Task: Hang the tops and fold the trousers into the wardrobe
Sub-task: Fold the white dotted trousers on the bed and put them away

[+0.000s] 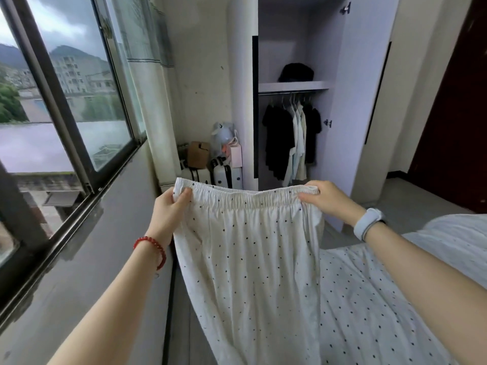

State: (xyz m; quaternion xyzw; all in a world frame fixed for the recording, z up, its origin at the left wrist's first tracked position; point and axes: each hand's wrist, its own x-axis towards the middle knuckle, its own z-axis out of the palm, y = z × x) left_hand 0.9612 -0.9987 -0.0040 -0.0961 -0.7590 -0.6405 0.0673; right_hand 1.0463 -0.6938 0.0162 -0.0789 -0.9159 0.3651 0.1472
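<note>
Head view: dotted white trousers (250,259) held up by the waistband, stretched flat between both hands, likely to square them up for folding. Left hand (168,209) pinching the left end of the elastic, right hand (329,198) gripping the right end, fingers curled over the band. Legs hanging straight down below and between the wrists, lower part draping toward the bed (461,238). Open wardrobe (340,75) well ahead, tops (290,138) already hanging on its rail.
</note>
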